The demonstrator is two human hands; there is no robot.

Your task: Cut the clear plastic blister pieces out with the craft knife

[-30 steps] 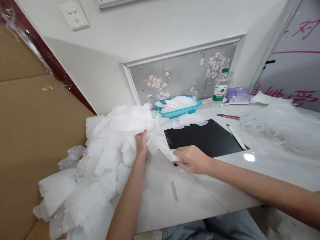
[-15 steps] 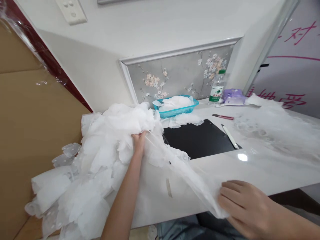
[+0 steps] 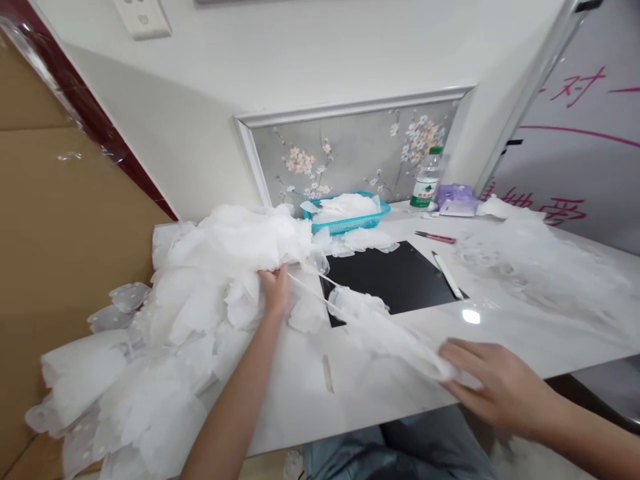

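Note:
A large heap of thin white fabric-like pieces (image 3: 220,247) covers the left end of the table. My left hand (image 3: 275,288) is closed at the heap's right edge, its fingertips partly hidden under the pieces. My right hand (image 3: 495,383) pinches the end of a bunched white translucent strip (image 3: 385,333) near the table's front edge. Thin strands of this strip stretch taut toward my left hand. Part of the strip passes over the corner of a black mat (image 3: 395,277).
Behind the mat stands a blue basket (image 3: 353,225) of white pieces. Red-handled snips (image 3: 436,237), a white pen-like tool (image 3: 447,275), a water bottle (image 3: 426,181) and a purple tissue pack (image 3: 456,200) lie rightward. White translucent scraps (image 3: 540,260) spread over the right side.
My right hand has moved slightly upward with the strip. More of the strip has come away from the heap, leaving thin strands between. My left hand stays at the heap.

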